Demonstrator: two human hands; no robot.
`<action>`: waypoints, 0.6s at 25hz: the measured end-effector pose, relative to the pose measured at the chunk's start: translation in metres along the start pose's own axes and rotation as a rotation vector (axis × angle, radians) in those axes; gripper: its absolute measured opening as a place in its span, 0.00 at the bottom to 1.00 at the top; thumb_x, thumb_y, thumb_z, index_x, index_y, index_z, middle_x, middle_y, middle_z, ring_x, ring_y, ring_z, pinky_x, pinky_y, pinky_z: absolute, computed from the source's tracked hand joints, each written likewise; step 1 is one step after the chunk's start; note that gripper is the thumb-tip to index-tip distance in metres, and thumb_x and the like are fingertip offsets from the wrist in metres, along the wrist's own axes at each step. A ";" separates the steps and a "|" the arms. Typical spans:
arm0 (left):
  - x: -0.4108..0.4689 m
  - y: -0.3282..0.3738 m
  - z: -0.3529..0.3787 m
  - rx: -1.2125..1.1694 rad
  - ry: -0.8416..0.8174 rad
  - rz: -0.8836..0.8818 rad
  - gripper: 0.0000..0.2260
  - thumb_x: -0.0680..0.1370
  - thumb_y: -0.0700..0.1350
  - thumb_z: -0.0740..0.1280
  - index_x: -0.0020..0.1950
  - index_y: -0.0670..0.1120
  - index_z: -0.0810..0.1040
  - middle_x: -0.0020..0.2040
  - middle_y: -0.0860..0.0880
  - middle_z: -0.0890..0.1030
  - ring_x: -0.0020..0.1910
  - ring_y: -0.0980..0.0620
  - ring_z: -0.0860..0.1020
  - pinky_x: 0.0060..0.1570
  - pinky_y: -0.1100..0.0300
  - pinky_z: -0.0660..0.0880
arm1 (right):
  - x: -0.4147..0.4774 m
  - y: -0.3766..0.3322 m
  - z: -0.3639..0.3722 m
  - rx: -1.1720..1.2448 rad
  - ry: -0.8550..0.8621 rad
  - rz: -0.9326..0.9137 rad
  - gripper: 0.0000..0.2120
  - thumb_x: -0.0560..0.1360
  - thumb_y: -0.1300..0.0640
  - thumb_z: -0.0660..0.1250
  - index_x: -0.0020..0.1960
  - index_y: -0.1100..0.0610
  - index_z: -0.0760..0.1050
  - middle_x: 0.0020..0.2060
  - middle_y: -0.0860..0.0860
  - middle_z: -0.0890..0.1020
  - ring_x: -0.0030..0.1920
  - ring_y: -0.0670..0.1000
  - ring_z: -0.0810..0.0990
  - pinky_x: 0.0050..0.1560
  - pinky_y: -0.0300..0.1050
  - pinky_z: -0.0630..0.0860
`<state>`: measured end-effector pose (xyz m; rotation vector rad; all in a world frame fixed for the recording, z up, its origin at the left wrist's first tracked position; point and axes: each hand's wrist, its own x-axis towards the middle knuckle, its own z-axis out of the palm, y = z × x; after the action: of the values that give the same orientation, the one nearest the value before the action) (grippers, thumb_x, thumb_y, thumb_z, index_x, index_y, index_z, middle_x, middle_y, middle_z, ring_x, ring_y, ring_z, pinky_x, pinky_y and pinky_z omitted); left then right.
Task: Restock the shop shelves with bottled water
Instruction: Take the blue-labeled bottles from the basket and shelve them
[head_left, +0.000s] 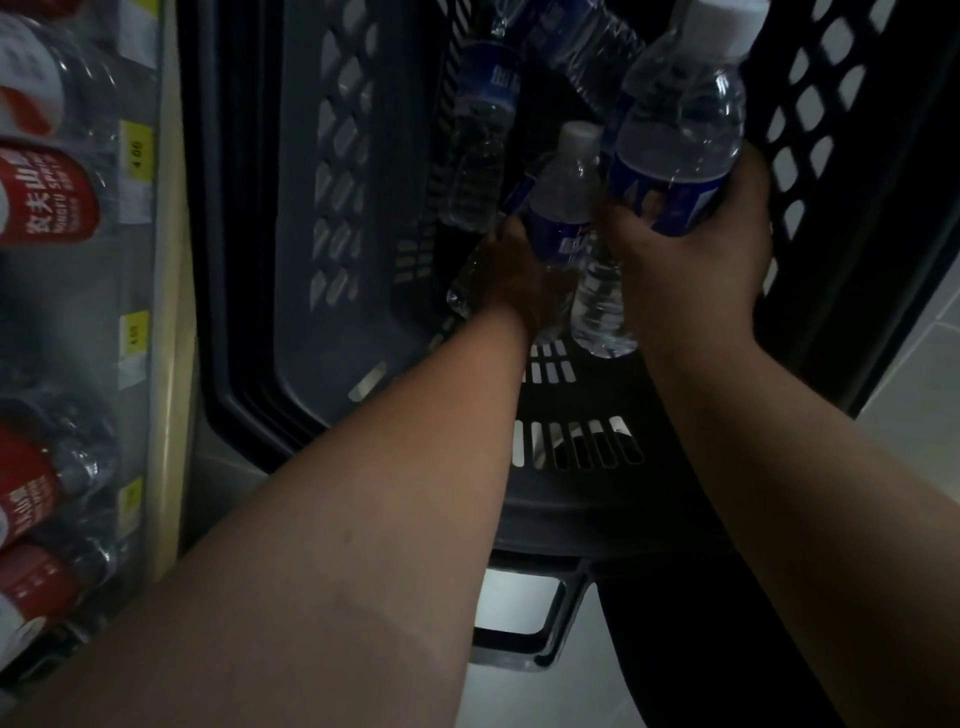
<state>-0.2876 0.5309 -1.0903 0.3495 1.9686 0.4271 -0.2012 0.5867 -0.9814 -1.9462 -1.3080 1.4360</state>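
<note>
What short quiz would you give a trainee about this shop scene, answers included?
1. True or false: the right hand holds a blue-labelled water bottle with a white cap.
2. The left hand grips a second bottle inside what? A) a dark plastic basket B) a cardboard box C) a fridge
3. Fill in: the shelved bottles at the left wear ___ labels.
Key: 1 true; 2 A; 3 red.
</note>
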 end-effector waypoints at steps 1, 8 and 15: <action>0.006 -0.005 0.003 -0.032 0.008 -0.019 0.36 0.63 0.60 0.75 0.69 0.54 0.70 0.65 0.49 0.76 0.62 0.48 0.76 0.61 0.44 0.74 | -0.001 -0.001 -0.001 -0.005 0.000 -0.001 0.32 0.68 0.58 0.77 0.67 0.52 0.68 0.56 0.45 0.79 0.54 0.40 0.80 0.53 0.39 0.80; -0.011 0.020 -0.031 -0.238 0.040 -0.058 0.32 0.68 0.41 0.78 0.69 0.43 0.69 0.67 0.43 0.75 0.66 0.45 0.74 0.66 0.45 0.71 | -0.009 -0.008 -0.005 -0.041 -0.053 0.001 0.30 0.69 0.56 0.77 0.67 0.49 0.68 0.53 0.39 0.77 0.57 0.39 0.78 0.53 0.32 0.78; -0.089 0.053 -0.118 -0.232 0.021 0.138 0.25 0.70 0.41 0.78 0.64 0.43 0.73 0.48 0.55 0.78 0.45 0.62 0.77 0.42 0.74 0.72 | -0.044 -0.055 -0.033 -0.097 -0.232 0.066 0.29 0.69 0.55 0.75 0.67 0.49 0.67 0.48 0.40 0.76 0.46 0.36 0.78 0.36 0.30 0.75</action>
<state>-0.3550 0.5236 -0.9488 0.3334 1.8976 0.7436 -0.1979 0.5835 -0.9038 -1.9460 -1.4494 1.7029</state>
